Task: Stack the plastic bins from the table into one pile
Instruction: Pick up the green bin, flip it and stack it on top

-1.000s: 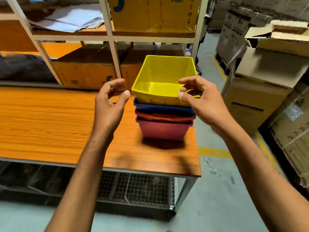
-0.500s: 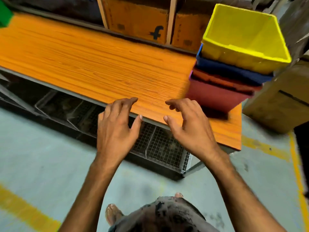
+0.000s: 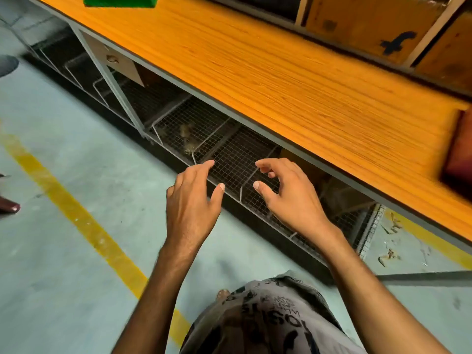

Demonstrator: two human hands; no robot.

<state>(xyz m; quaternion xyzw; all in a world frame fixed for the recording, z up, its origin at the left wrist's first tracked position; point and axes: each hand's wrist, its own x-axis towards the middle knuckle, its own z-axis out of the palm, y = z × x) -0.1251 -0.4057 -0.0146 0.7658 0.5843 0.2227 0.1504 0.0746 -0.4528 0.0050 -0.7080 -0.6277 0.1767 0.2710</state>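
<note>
Green bin (image 3: pixel 120 1) on table (image 3: pixel 255 60) – hands empty

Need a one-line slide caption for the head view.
Both hands, left hand and right hand, empty and open, hover before the orange table; green bin sits at its far-left end.

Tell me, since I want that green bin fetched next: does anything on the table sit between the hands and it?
Nothing visible does. Both the left hand and right hand hang empty over the floor in front of the table. The tabletop leading to the green bin, at its far left, shows bare.
</note>
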